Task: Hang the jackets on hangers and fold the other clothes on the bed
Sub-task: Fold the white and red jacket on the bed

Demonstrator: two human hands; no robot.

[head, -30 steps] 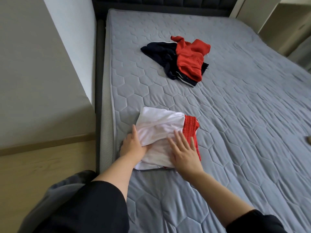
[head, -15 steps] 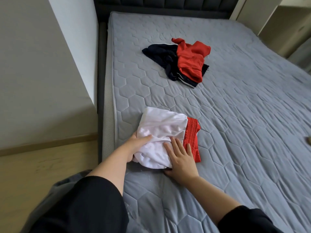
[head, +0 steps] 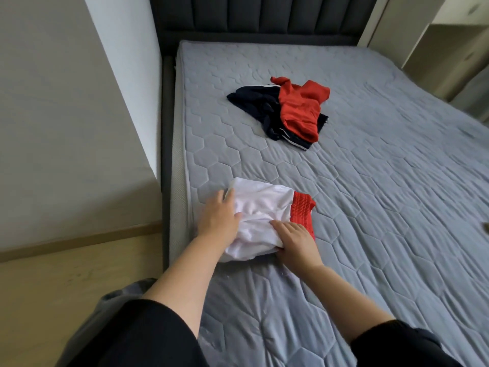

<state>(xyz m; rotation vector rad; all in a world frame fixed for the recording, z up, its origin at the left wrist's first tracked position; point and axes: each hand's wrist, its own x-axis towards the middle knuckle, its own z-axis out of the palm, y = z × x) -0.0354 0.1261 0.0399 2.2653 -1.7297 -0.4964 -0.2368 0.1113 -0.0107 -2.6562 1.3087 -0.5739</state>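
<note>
A folded white garment [head: 262, 205] with a red ribbed waistband [head: 303, 213] lies near the left edge of the grey quilted mattress [head: 370, 186]. My left hand [head: 218, 219] rests flat on its left side, fingers reaching over the left edge and thumb on the cloth. At the garment's near right corner my right hand [head: 295, 238] curls its fingers round a fold of the white cloth. Further up the bed, a crumpled red garment [head: 299, 107] lies on top of a navy garment with white stripes [head: 254, 102].
A dark padded headboard [head: 259, 17] stands at the far end of the bed. A beige wall block [head: 66, 128] and wooden floor [head: 66, 274] border the bed on the left. Pale shelving [head: 449, 49] stands at the far right.
My left hand moved from gripping the garment's left edge to lying on top of it. My right hand went from flat to curled round the near fold. The view tilted up.
</note>
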